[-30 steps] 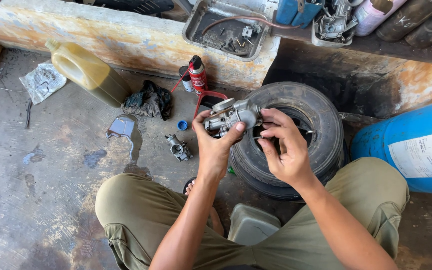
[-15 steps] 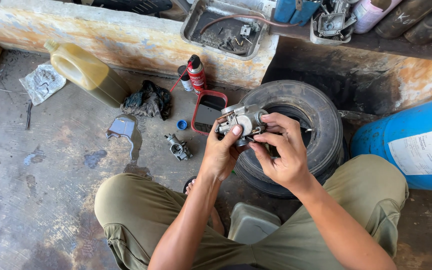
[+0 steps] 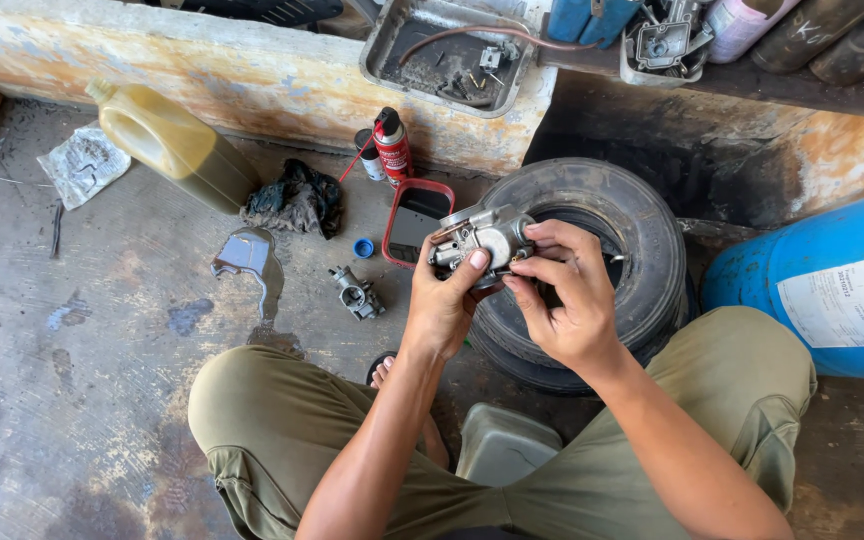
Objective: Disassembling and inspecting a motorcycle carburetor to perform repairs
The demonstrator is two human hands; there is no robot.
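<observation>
On a stained, oil-marked concrete floor (image 3: 82, 400) beside a low painted ledge (image 3: 252, 80), a person in olive trousers sits with knees spread, holding a small grey metal engine part (image 3: 482, 238) up in front of a black tyre (image 3: 602, 270) that lies flat on the floor. The left hand (image 3: 447, 300) grips the engine part from below and the side, thumb pressed against its face; the right hand (image 3: 567, 295) closes on its right end, fingertips pinched at the edge. Just left of the hands a red-rimmed tray (image 3: 414, 220) lies on the floor, and behind it stand a red spray can (image 3: 393, 148) and a smaller grey can (image 3: 367, 155) against the ledge. A second small metal part (image 3: 356, 293) lies near the left knee, with a blue bottle cap (image 3: 363, 247) just above it and a crumpled black rag (image 3: 297, 198) further left. A yellow plastic jug (image 3: 167, 145) lies tilted beside the rag, and a clear plastic bag (image 3: 82, 163) sits well off to the left. A grey plastic container (image 3: 507, 445) rests between the legs. A blue drum (image 3: 822, 290) with a white label lies at right, and a dirty metal pan (image 3: 452, 50) with small parts sits on the ledge.
</observation>
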